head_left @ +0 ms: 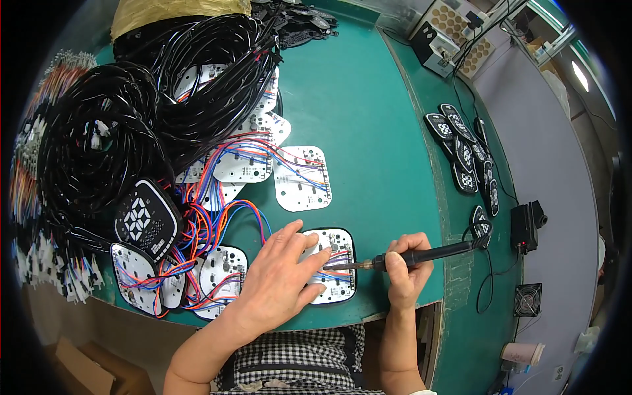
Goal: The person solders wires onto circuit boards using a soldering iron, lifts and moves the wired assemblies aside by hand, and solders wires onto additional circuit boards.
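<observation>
My left hand (280,280) lies flat on a white circuit board with a black rim (339,242) near the front edge of the green table, fingers spread and pressing its coloured wires down. My right hand (407,271) is shut on a black soldering iron (431,253). The iron's tip touches the board's wires just right of my left fingertips. The iron's cord runs off to the right.
Several more white boards (303,178) with red, blue and orange wires lie to the left and behind. Large coils of black cable (131,131) fill the left. Black display panels (464,155), a small black box (526,227), a fan (528,299) and a paper cup (523,353) sit at the right.
</observation>
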